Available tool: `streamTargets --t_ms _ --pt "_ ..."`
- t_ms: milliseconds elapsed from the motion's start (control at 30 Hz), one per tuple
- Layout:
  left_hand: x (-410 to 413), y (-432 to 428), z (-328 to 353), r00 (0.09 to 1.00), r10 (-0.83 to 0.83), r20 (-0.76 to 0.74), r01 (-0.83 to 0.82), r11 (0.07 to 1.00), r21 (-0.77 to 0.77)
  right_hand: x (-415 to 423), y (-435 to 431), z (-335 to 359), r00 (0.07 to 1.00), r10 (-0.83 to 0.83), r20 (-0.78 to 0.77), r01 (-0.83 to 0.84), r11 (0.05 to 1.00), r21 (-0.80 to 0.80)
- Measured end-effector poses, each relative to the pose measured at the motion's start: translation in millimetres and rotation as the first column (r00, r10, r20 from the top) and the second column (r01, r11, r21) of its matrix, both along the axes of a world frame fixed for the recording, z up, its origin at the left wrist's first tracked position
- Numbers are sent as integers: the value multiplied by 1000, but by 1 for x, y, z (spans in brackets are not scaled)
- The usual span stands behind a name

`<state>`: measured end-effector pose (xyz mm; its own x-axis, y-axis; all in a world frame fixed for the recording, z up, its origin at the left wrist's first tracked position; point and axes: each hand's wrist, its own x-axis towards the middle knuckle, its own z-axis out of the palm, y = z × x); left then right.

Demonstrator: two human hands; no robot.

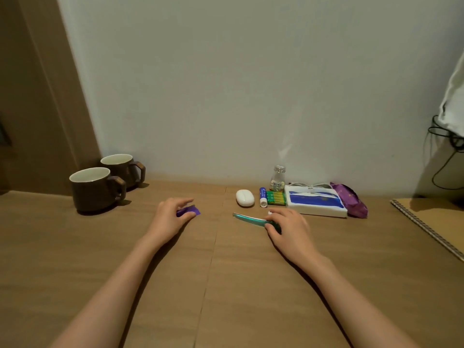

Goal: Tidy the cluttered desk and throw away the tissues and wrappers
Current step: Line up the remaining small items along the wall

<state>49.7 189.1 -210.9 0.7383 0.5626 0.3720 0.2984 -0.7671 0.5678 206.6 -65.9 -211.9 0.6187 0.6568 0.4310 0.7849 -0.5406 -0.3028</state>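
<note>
Brown desk (226, 285) w/ two mugs (94, 188), tissue pack (315, 200), notebook (437, 222), batteries (275, 197)

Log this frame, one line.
left hand: on purple wrapper | right hand: on green wrapper | mugs: left rear

Left hand (170, 218), right hand (288, 228): bare forearms, no sleeves.

You face a plain pale wall (251, 84) rising behind a brown wooden desk (226, 285). A brown wooden panel (37, 96) stands at far left. Light is dim and warm, with soft shadows at far right.
</note>
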Motion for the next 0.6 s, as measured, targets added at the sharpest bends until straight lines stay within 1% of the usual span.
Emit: streamTargets --t_ms 100,233,433,500,600 --pt "1 -3 3 998 5 -59 -11 995 -100 1 -3 -1 1000 -7 -13 7 1000 5" --pt "-3 2 4 986 65 -157 -87 986 -143 1 -4 -2 999 -3 -33 3 1000 5" --pt "-6 -5 10 985 52 -162 -92 964 -250 0 -5 -2 999 14 -53 -13 1000 12" --pt "-9 -10 13 988 39 -152 -75 968 -239 0 -4 -2 998 26 -57 -24 999 27" --pt "-18 -22 18 991 23 -129 -43 986 -162 -3 -3 1 993 90 -70 -88 996 31"
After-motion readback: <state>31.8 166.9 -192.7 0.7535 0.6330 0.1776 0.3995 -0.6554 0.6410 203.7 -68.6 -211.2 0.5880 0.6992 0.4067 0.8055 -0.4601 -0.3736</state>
